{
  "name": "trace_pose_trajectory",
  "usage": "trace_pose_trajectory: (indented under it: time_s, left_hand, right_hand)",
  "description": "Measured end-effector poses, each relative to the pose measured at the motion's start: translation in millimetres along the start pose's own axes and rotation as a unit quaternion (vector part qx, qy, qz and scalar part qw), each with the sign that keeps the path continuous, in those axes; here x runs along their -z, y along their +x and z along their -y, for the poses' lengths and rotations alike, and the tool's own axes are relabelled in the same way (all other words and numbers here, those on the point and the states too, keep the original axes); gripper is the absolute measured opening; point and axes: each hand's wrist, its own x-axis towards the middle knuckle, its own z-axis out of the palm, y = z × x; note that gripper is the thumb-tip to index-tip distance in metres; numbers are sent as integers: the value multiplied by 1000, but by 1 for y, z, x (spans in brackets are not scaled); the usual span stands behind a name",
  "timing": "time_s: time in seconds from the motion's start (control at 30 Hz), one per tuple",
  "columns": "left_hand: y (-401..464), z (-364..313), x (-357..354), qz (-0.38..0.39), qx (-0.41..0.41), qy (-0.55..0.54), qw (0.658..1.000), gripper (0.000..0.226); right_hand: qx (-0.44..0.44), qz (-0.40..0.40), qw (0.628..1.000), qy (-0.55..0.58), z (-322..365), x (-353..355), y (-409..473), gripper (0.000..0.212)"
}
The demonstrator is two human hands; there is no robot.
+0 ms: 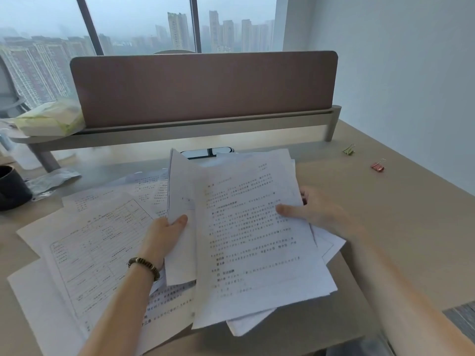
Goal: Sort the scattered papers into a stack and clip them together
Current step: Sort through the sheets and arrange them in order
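Both grips on papers; two clips.

Matt white printed paper sheets are spread over a smooth matt beige laminate worktop, backed by a cloth-like brown divider panel, with glossy metal binder clips near its right edge.

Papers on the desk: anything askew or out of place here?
Yes. The sheets held by the left hand and right hand are fanned unevenly, corners jutting at lower right. Form sheets lie scattered at angles, unstacked. Both binder clips sit unused.
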Motion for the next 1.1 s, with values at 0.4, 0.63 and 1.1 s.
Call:
trace_pose_trajectory:
  time_s: [0.4, 0.63, 1.1]
  left_hand:
    - [1, 1, 0, -5, -7, -13, 1000, 26]
    - [1, 1, -1, -4, -1, -24, 1000, 27]
    - [1, 0, 1, -14, 0, -19, 1000, 34]
  right_hand:
    - [131, -79, 979, 136, 55, 30, -16, 57]
    - [105, -208, 959, 162, 58, 45, -26, 40]
    - [88, -244, 948, 184, 46, 36, -10, 19]
